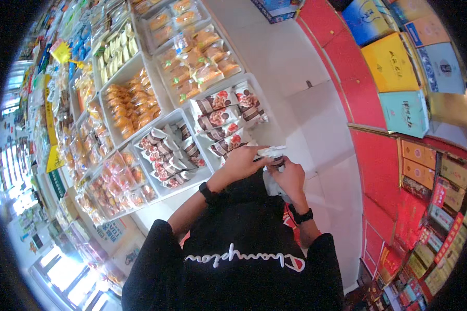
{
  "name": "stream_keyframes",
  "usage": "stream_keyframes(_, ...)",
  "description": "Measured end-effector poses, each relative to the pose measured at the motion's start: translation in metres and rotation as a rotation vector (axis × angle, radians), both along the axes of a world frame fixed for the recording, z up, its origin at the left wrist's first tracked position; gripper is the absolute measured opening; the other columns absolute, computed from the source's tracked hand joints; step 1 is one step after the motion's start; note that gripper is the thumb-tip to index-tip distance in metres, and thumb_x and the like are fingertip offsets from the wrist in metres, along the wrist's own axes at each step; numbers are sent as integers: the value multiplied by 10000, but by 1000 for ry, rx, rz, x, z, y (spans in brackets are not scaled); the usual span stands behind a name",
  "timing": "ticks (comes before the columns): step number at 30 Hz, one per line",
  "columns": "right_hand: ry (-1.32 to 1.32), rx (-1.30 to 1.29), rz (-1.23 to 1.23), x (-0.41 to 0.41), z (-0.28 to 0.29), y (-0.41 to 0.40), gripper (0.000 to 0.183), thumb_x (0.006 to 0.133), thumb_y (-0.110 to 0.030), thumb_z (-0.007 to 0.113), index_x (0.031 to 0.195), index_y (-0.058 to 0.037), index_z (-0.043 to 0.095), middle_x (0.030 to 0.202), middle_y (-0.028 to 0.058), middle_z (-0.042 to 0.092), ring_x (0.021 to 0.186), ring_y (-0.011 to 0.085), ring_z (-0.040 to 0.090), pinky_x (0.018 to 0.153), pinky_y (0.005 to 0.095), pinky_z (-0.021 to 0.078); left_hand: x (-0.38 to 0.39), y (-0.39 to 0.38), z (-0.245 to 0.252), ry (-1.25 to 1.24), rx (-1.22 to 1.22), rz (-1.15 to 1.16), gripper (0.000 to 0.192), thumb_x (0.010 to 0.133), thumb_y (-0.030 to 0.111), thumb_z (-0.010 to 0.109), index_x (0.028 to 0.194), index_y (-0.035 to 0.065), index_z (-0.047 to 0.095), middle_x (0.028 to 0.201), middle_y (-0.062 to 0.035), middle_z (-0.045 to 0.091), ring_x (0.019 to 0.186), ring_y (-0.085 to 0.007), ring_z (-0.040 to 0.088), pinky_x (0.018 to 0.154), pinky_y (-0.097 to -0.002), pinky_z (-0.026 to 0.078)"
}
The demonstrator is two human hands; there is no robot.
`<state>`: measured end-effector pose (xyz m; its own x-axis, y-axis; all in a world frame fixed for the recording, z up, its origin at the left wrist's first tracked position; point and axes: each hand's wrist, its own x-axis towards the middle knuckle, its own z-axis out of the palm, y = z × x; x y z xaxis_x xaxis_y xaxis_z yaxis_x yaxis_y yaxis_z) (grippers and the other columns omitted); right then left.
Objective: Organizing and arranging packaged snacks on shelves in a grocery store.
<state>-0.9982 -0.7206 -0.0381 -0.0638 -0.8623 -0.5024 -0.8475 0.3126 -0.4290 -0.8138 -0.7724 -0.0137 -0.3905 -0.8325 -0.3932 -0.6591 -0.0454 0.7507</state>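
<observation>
My left hand [239, 163] grips one end of a white-and-brown wrapped snack packet [271, 151] in front of my chest. On its other side, the fingers of my right hand [290, 177] pinch the same packet. Below the hands hangs a whitish, thin bag or wrapper [271, 184], partly covered by the right hand; what holds it cannot be told. Just beyond my left hand, a white plastic bin [265, 116] contains several similar packets [220, 99] with red and brown print. A neighbouring bin [202, 179] to the left holds more packets [165, 153] of this kind.
More bins stretch away with orange-brown wrapped pastries [132, 105], bagged cakes [202, 64] and pale wrapped sticks [118, 48]. To the right, beyond the tiled floor [307, 105], stand red cabinets [373, 159] topped with gift boxes [391, 64]. A yellow star-shaped sign [61, 50] rises at left.
</observation>
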Motion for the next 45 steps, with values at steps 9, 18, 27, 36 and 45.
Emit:
stream_keyframes(9,-368,-125,-333,-18,-18,7,630,740,-614,686,915,-9,709,858,192,702,849,339,683,759,401,518,165,2,-48,-587,-241,730,296,920,313,541,991,49,654,808,-161,685,759,-323,677,655,-433,516)
stream_keyframes(18,-303,-34,-241,5,-13,37,487,810,-445,703,964,17,700,906,157,714,873,249,690,772,346,505,203,27,-133,-744,-146,9,452,808,329,654,1142,36,575,1299,-213,487,1079,-387,575,839,-481,501)
stream_keyframes(27,-247,-33,-270,27,-7,67,486,818,-434,702,980,24,693,923,163,711,891,242,684,788,338,502,212,23,-124,-399,-79,-86,509,760,317,696,1184,62,576,950,-242,655,894,-412,627,770,-499,499)
stream_keyframes(36,-374,-126,-368,38,11,75,602,778,-558,683,991,4,698,921,171,709,899,283,682,813,367,501,228,31,-139,-245,-194,-80,353,775,232,692,1092,82,656,994,-178,672,908,-374,637,791,-458,508)
stream_keyframes(45,-315,-131,-326,39,18,78,432,861,-369,674,997,42,682,954,147,710,898,211,670,816,339,494,204,65,-74,-343,-286,100,265,773,203,675,1035,165,696,1044,-34,682,896,-295,658,755,-425,535)
